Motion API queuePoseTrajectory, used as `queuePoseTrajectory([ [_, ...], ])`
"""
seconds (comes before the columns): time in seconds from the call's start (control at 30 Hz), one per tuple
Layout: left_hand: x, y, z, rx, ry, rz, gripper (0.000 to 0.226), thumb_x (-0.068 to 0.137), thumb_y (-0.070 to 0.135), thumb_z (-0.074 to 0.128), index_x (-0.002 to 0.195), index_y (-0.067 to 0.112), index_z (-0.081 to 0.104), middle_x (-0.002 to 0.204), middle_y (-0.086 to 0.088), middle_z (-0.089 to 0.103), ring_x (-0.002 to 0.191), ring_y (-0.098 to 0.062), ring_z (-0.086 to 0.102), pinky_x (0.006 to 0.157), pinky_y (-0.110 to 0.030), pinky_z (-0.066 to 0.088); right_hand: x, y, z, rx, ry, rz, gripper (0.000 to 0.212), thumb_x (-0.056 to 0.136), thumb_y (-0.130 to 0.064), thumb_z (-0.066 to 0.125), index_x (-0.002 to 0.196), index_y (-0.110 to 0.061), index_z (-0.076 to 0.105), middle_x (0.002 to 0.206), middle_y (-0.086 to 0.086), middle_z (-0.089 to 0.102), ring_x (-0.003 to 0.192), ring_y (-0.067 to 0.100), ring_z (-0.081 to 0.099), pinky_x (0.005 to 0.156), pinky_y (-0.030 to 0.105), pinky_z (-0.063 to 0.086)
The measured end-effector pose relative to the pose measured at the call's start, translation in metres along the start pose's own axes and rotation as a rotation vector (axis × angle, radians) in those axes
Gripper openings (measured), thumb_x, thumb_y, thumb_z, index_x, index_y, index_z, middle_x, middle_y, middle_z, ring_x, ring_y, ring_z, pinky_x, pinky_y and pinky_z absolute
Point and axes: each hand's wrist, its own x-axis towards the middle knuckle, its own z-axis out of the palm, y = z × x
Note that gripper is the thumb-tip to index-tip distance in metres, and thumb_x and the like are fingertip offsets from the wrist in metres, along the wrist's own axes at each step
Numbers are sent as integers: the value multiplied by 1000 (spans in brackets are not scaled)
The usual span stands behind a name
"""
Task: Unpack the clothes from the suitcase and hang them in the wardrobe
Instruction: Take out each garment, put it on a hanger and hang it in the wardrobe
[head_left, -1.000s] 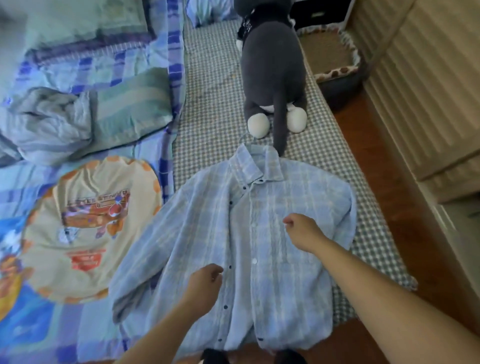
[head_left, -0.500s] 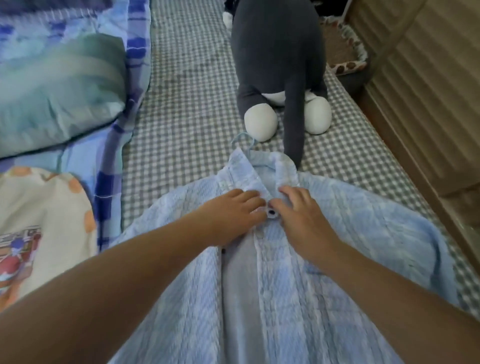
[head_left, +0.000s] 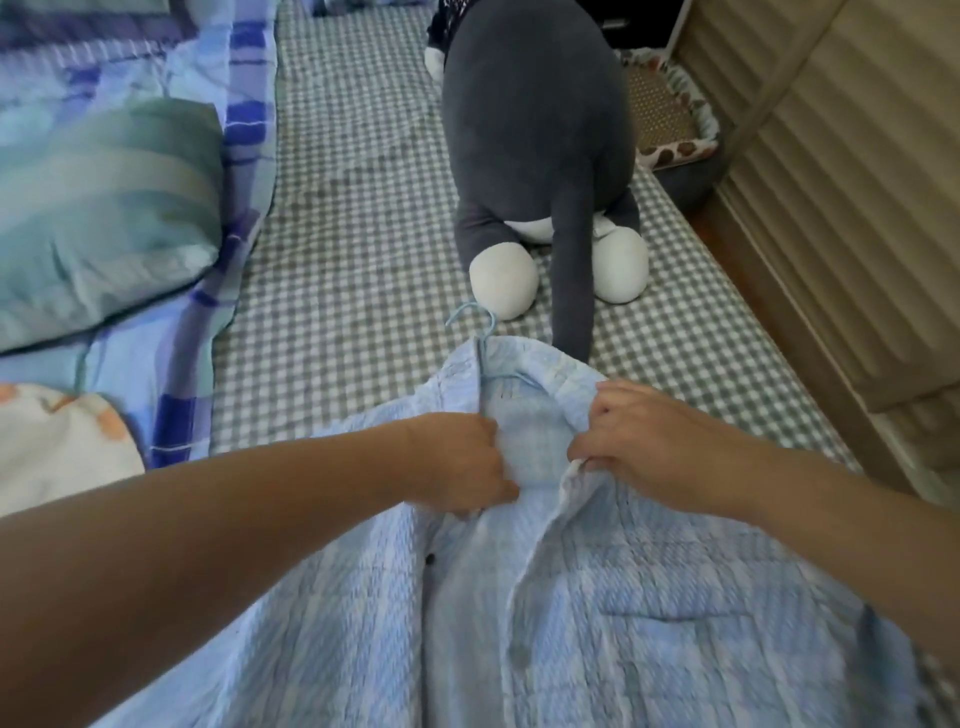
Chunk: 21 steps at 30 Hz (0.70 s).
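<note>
- Head view: light blue plaid shirt (head_left: 597, 597) lies front-up across the near part of a grey-and-white checked bed sheet (head_left: 337, 322), collar at the far end.
- Pale blue hanger (head_left: 480, 332) sits inside the collar; its hook pokes out beyond the collar onto the sheet.
- Just beyond the collar, a dark grey plush toy (head_left: 535, 140) with white paws; its tail touches or nearly touches the collar edge, cannot tell which.
- Far left: teal striped pillow (head_left: 104, 208) on a blue checked blanket (head_left: 208, 364). Near left: cream cloth with orange trim (head_left: 57, 447), partly out of view.
- Far right: pet bed (head_left: 670, 114) beside ribbed beige wardrobe doors (head_left: 831, 182).
- Left hand (head_left: 462, 467): forearm reaches in from near left, fingers curled, gripping the shirt's left front edge just below the collar.
- Right hand (head_left: 654, 447): forearm enters from near right, fingers bent, pinching the opposite front edge.
- Hands are held apart, neck opening between them parted; lower placket lies closed, one dark button (head_left: 430, 559) visible.
</note>
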Motion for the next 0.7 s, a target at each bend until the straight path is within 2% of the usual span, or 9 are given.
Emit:
queuePoseTrajectory([
  [0.07, -13, -10, -13, -132, -181, -117, 28, 104, 38, 49, 120, 20, 63, 111, -1, 69, 104, -24, 65, 93, -37, 49, 9, 0, -4, 23, 2, -13, 20, 92, -17, 71, 105, -32, 72, 73, -16, 60, 81, 11, 50, 80, 30, 47],
  [0.1, -18, -20, -19, -273, -165, -250, 28, 103, 40, 49, 117, 23, 67, 110, 1, 69, 103, -22, 64, 90, -37, 51, 14, -4, -2, 42, 3, -26, 23, 91, -13, 70, 104, -31, 73, 73, -16, 60, 80, 11, 49, 77, 28, 45],
  [0.17, -21, -39, -24, -640, -8, -514, 26, 99, 44, 55, 103, 25, 72, 98, 6, 67, 93, -17, 62, 81, -36, 52, 25, -21, 4, 113, 10, -2, 25, 94, -7, 63, 104, -28, 72, 76, -13, 60, 80, 12, 46, 75, 27, 42],
  [0.23, -8, -38, -25, -941, 9, -608, 27, 100, 38, 55, 85, 19, 67, 80, 5, 60, 81, -17, 59, 69, -31, 46, 29, -37, 10, 305, 33, 158, 23, 99, -10, 56, 109, -27, 67, 87, -9, 56, 85, 9, 44, 76, 29, 44],
  [0.3, 9, -19, -21, -1077, -73, -658, 25, 103, 27, 49, 83, 16, 59, 73, 3, 55, 75, -19, 57, 64, -28, 41, 30, -50, 15, 488, 74, 323, 16, 102, -22, 54, 114, -29, 60, 98, -8, 50, 94, 6, 47, 81, 26, 44],
  [0.43, 12, -14, -14, -1320, 32, -830, 33, 93, 35, 67, 70, 13, 60, 63, 1, 54, 58, -14, 48, 55, -25, 39, 25, -61, 36, 508, 155, 398, 10, 92, -23, 68, 101, -24, 71, 96, -5, 60, 97, 10, 49, 84, 26, 38],
  [0.53, 1, -30, -17, -1439, -45, -854, 30, 90, 34, 70, 74, 10, 64, 61, -3, 53, 58, -18, 47, 60, -30, 46, 31, -68, 47, 437, 312, 428, 11, 86, -20, 74, 97, -23, 75, 85, -7, 66, 90, 11, 51, 84, 29, 39],
  [0.6, -3, -36, -20, -1551, -73, -820, 28, 94, 28, 66, 79, 5, 63, 68, -10, 56, 64, -21, 49, 65, -31, 50, 37, -68, 46, 446, 386, 497, 10, 88, -20, 73, 97, -23, 75, 86, -10, 67, 92, 11, 51, 85, 29, 38],
  [0.7, -15, -43, -26, -1749, -78, -720, 25, 99, 22, 61, 82, 4, 65, 75, -3, 65, 72, -16, 57, 75, -26, 50, 40, -65, 42, 446, 360, 515, 11, 88, -22, 73, 99, -21, 74, 87, -14, 64, 95, 10, 51, 87, 30, 42],
])
